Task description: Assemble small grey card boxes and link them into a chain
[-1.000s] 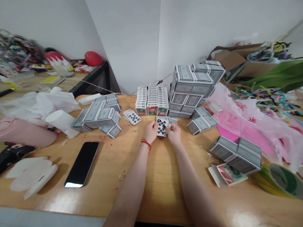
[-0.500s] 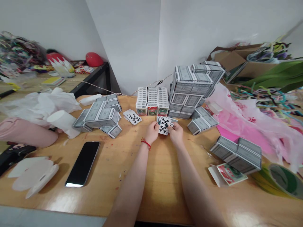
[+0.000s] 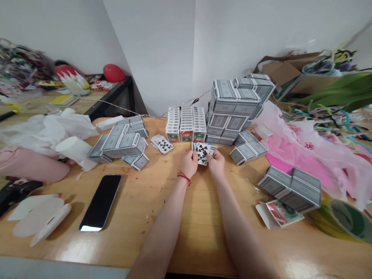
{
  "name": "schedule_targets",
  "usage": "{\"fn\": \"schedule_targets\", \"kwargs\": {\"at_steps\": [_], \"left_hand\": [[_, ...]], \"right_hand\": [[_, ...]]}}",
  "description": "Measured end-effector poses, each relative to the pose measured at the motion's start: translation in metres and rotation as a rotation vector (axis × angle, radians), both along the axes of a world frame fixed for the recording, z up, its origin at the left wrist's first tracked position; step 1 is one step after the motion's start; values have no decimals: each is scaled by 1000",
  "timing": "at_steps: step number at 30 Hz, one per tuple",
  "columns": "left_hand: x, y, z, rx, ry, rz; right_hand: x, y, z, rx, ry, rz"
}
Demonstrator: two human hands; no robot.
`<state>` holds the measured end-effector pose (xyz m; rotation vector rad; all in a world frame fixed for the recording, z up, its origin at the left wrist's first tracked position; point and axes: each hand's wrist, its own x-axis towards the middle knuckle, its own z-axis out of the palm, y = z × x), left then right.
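- Pale walls (image 3: pixel 157 46) are seen behind a wooden table (image 3: pixel 193 217), crowded along its back and sides.
- Coloured fuzzy stems (image 3: pixel 345 57) are held in an open cardboard box (image 3: pixel 286 73) at far right.
- Card packs (image 3: pixel 186 124) are ranged in three columns at the table's back, beside a tall stack of grey-patterned blocks (image 3: pixel 229 108); whether the packs are filled cannot be told.
- One red-and-green carton (image 3: pixel 286 214) is shown with its white flap open at right; its contents cannot be made out.
- Playing cards (image 3: pixel 202 160), a ten of clubs uppermost, are held between the two hands, in front of the packs.
- Their left edge is pinched by the left hand (image 3: pixel 188 162), between thumb and fingers.
- Their right side is pinched by the right hand (image 3: pixel 216 162), its thumb pressed over the face.
- Loose cards (image 3: pixel 162 144) are spread face up beyond the left hand, apart from it.
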<state>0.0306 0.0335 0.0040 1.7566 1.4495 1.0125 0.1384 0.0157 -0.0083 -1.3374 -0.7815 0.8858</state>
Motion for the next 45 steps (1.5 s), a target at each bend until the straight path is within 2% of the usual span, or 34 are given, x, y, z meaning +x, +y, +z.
{"fn": "schedule_targets", "kwargs": {"at_steps": [4, 10, 14, 18, 21, 23, 26, 29, 32, 40, 45], "left_hand": [[1, -2, 3, 43, -52, 15], [1, 0, -1, 78, -172, -75], [3, 2, -4, 24, -319, -2], [1, 6, -7, -48, -505, 68], [-3, 9, -9, -69, -572, 85], [-6, 10, -9, -44, -519, 72], [-9, 9, -9, 39, -309, -3], [-9, 7, -8, 88, -102, -63], [-7, 4, -6, 147, 23, -55], [-4, 0, 1, 209, 141, -71], [-5, -1, -3, 217, 128, -13]], "right_hand": [[0, 0, 3, 58, 54, -17], [4, 3, -3, 70, 117, -53], [5, 3, -4, 31, 119, 11], [4, 2, -3, -36, 96, 132], [2, 1, -1, -25, 33, 182], [0, 0, 3, 34, -42, 142], [-1, -3, 8, 130, -150, 102], [1, -4, 10, 76, -258, 101], [4, -5, 8, -6, -326, 98], [6, -6, 13, -96, -428, 138], [5, -6, 12, -100, -443, 166]]}}
